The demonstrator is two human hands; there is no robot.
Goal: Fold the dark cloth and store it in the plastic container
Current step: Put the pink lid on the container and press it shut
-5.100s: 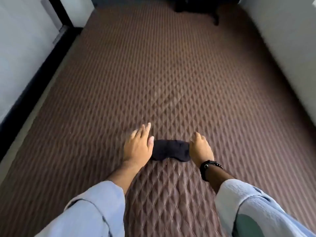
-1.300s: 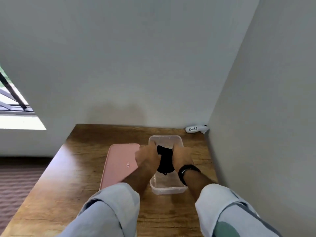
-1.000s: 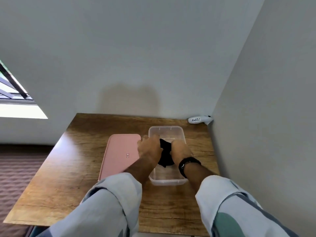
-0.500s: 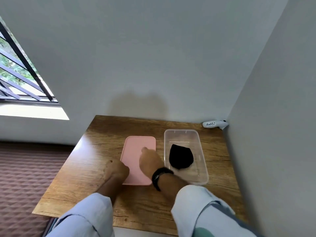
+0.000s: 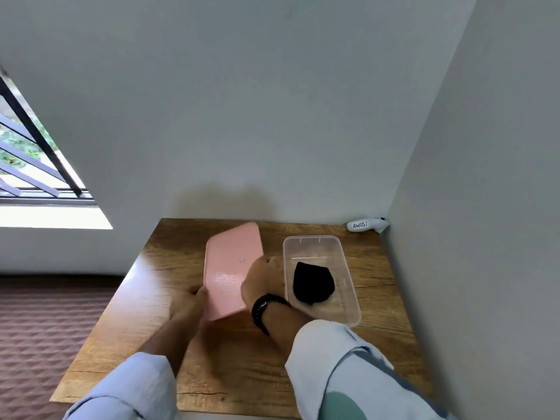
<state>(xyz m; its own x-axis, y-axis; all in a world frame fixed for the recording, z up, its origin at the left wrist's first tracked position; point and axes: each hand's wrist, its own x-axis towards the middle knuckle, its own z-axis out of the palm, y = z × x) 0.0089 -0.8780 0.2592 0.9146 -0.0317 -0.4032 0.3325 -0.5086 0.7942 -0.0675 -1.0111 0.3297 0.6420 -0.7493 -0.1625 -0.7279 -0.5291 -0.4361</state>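
Observation:
The folded dark cloth [image 5: 313,283] lies inside the clear plastic container [image 5: 351,286] on the right part of the wooden table [image 5: 230,359]. Just left of the container, the pink lid [image 5: 231,262] is tilted, its near end raised off the table. My left hand [image 5: 189,304] grips the lid's near left edge. My right hand [image 5: 262,278], with a black band on the wrist, holds the lid's near right edge beside the container's left wall.
A small white device labelled AW057 [image 5: 365,224] lies in the table's far right corner. Grey walls close the table at the back and right. A barred window [image 5: 33,165] is at left, with a brown quilted surface [image 5: 39,325] below it.
The cloth went from the quilted surface into the container. Both hands left the container, moved to the pink lid and have now lifted its near end off the table.

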